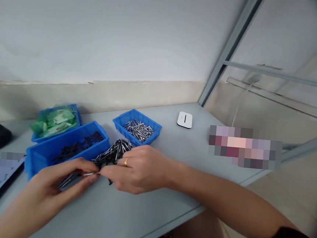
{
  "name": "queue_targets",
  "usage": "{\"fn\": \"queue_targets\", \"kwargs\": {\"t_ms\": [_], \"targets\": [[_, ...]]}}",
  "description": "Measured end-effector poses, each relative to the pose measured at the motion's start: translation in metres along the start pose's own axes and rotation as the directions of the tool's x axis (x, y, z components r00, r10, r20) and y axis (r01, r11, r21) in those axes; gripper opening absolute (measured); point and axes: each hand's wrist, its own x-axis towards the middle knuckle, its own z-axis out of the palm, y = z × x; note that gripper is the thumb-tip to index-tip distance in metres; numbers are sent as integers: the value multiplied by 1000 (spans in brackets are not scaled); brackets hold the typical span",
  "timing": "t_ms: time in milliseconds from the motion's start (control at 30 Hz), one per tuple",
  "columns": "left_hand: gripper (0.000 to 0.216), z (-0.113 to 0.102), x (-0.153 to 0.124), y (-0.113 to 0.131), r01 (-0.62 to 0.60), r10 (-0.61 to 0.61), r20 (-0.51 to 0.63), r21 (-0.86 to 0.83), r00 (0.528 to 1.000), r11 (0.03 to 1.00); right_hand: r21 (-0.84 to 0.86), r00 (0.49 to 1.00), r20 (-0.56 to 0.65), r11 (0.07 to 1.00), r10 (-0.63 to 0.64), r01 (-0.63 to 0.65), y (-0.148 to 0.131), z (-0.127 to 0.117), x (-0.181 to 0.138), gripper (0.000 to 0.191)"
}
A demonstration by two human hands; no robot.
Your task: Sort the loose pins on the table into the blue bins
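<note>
My left hand (68, 179) pinches a thin silver metal pin (89, 173) between thumb and forefinger. Dark slender pieces (69, 181) also show within its curled fingers. My right hand (140, 171), with a gold ring, is closed, its fingertips meeting the pin's right end. Whether it holds another small piece is hidden. Just behind both hands lies a loose pile of silver and black pins (117, 149), partly covered by the right hand. One blue bin (41, 153) holds black pins (80, 146); another blue bin (157, 132) holds silver pins (139, 129).
A third blue bin (77, 113) with green plastic bags (57, 119) stands at the back left. On the grey table (111, 218) lies a white square device (185, 120). A dark-edged screen is at left, a metal frame (228, 51) at right. Blurred items sit by the right edge.
</note>
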Motion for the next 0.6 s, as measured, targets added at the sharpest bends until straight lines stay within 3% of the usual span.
{"fn": "queue_targets", "kwargs": {"t_ms": [133, 333, 433, 600], "targets": [[24, -5, 0, -6, 18, -17, 32, -37, 999, 999, 23, 1000, 19, 1000, 8, -9, 0, -1, 1, 23], [29, -12, 5, 0, 119, -123, -13, -172, 992, 978, 52, 986, 168, 999, -21, 13, -1, -3, 1, 23], [24, -10, 6, 3, 64, -57, 40, -204, 998, 977, 39, 984, 174, 999, -36, 30, -2, -4, 0, 24], [29, -6, 2, 6, 165, -157, 51, -254, 986, 953, 58, 982, 189, 998, -4, -7, -1, -7, 2, 32]]}}
